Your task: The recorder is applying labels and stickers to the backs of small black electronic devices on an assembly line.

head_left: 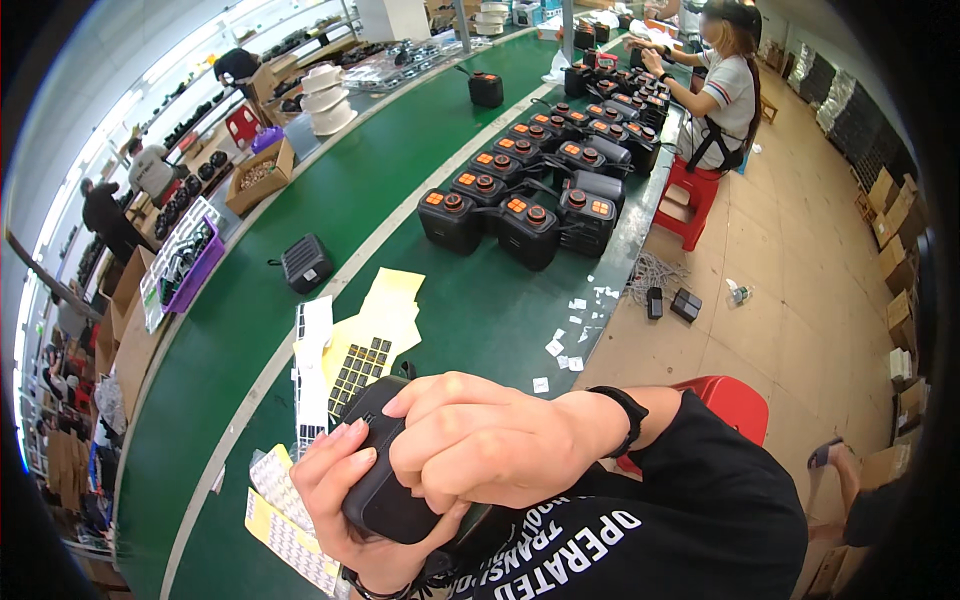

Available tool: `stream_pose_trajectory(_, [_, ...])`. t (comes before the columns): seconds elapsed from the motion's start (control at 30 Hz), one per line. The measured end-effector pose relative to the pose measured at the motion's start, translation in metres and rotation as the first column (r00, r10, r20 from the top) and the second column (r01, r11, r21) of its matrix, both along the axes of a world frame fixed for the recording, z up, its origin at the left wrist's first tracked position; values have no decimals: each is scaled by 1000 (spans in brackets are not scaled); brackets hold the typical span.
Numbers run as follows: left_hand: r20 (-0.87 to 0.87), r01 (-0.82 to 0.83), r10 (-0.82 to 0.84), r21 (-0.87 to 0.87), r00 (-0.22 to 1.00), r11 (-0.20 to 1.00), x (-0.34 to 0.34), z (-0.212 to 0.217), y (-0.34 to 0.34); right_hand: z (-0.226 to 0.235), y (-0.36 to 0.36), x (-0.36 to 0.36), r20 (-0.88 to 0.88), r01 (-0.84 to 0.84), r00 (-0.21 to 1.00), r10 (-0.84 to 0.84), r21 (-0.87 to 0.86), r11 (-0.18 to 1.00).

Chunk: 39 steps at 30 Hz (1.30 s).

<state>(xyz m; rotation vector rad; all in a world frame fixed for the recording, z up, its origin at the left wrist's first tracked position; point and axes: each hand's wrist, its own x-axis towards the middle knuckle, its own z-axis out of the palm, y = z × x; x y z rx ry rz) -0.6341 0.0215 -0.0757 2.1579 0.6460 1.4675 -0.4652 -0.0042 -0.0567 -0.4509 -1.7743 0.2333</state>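
Observation:
A black, round-cornered box that looks like a portable speaker (388,490) is held low in front of me, tilted over the bench edge. My left hand (345,490) wraps around its left side and underside, fingers closed on it. Over its upper right side lies my right hand (490,440), with fingers curled and pressed against the casing; what is under those fingertips is hidden. Just beyond the hands are a sheet of dark rectangular stickers (360,375), yellow backing paper (388,305) and a white label strip (314,350). More label sheets (290,520) lie beside my left hand.
Several black speakers with orange buttons (528,228) crowd the green bench (370,140). One lone speaker (305,262) lies left of them. White paper scraps (556,347) dot the right edge. A co-worker (728,85) sits at the far right; red stools (690,200) stand alongside.

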Motion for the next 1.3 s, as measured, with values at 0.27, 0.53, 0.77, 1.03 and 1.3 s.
stream_pose_trajectory(0.27, [-69, -111, 130, 224, 989, 968, -5, 3, -3, 4, -12, 0, -114, 209, 970, -216, -70, 975])
stream_pose_trajectory(0.53, [-85, -242, 295, 387, 952, 890, -3, 1, -4, -4, -15, -10, -192, 256, 943, -271, -100, 961])
stream_pose_trajectory(0.77, [-114, -276, 361, 449, 926, 850, -8, 6, -6, -3, -18, -23, -129, 339, 927, -352, -115, 934])
stream_pose_trajectory(1.03, [-75, -292, 370, 478, 926, 829, -4, 5, -7, -3, -15, -21, -271, 171, 938, -216, -180, 969])
stream_pose_trajectory(1.3, [-120, -281, 377, 474, 918, 835, -9, 10, -7, -1, -9, -19, -141, 308, 942, -304, 7, 951])
